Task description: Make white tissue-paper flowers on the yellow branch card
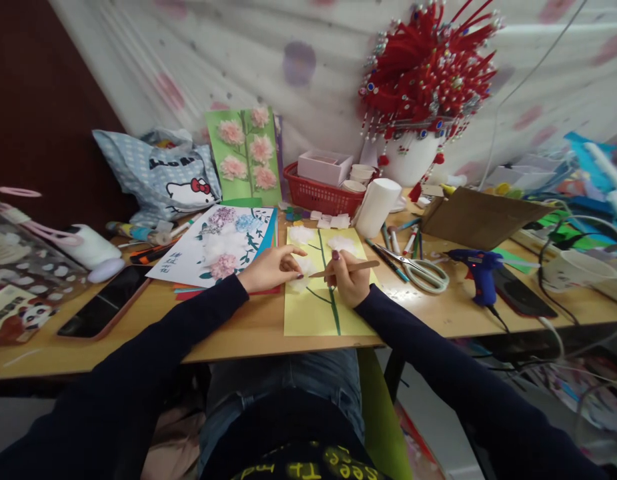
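Observation:
A yellow sheet [308, 323] lies in front of me, with a dark green stem [335, 313] running down it. White fluffy paper flowers [301, 235] sit on either side of the stem. My right hand [351, 280] grips a thin brown wooden stick [367, 265], its pointed end toward the left over the sheet. At the sheet's left edge, my left hand [271, 268] has loosely bent fingers, with a gap between thumb and index finger. Its thumb is beside a lower white tuft [299, 283]; whether they touch is unclear.
A white picture with flowers [188, 257] lies to the left, near a phone [108, 303]. Scissors [423, 273], pens and a blue glue gun [481, 273] lie right. Behind are a red basket [321, 195], a white roll [377, 207] and a green flower card [245, 150].

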`<state>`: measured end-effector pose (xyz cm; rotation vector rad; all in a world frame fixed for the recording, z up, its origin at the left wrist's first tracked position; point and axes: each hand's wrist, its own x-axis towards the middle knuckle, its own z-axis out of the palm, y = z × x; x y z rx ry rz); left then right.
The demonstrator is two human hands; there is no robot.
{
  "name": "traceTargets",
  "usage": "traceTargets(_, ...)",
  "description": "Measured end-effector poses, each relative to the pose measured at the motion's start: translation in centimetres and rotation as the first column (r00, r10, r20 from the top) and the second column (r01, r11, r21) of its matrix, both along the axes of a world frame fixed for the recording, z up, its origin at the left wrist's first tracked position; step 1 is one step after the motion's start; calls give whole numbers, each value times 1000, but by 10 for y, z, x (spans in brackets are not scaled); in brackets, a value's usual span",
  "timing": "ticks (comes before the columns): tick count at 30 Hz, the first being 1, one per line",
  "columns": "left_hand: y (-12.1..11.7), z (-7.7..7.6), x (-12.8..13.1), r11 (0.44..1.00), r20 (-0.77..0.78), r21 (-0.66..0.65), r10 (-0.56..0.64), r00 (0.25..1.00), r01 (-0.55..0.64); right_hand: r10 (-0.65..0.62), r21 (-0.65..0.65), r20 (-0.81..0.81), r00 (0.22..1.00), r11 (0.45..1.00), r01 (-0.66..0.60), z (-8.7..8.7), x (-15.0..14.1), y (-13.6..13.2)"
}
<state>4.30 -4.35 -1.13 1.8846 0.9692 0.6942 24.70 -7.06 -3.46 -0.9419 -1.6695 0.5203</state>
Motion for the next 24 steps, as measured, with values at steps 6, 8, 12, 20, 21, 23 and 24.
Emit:
traceTargets(6,1,-8,11,983,-10,159,93,996,-91,61,-48,266,962,998,-50,-3,-4,4)
traceTargets(8,1,-7,11,982,-9,167,95,995,-92,46,-50,300,953,998,-32,-4,-5,6)
traceTargets(12,0,-2,1,946,-75,313,116,990,-88,20,-40,367,930,999,-6,-5,-6,9)
traceTargets(20,-1,-17,-16,941,-421,334,89,903,63,10,73,495,869,996,-53,-6,-12,11)
traceTargets(21,-1,-19,-15,947,-455,311,71,888,83,10,86,515,857,994,-64,-6,-12,11)
traceTargets(23,-1,-20,-13,952,-495,285,47,868,111,15,101,540,841,992,-82,-5,-14,12)
traceTargets(24,-2,-20,-12,953,-504,280,45,863,114,21,95,538,843,992,-85,-5,-14,12)
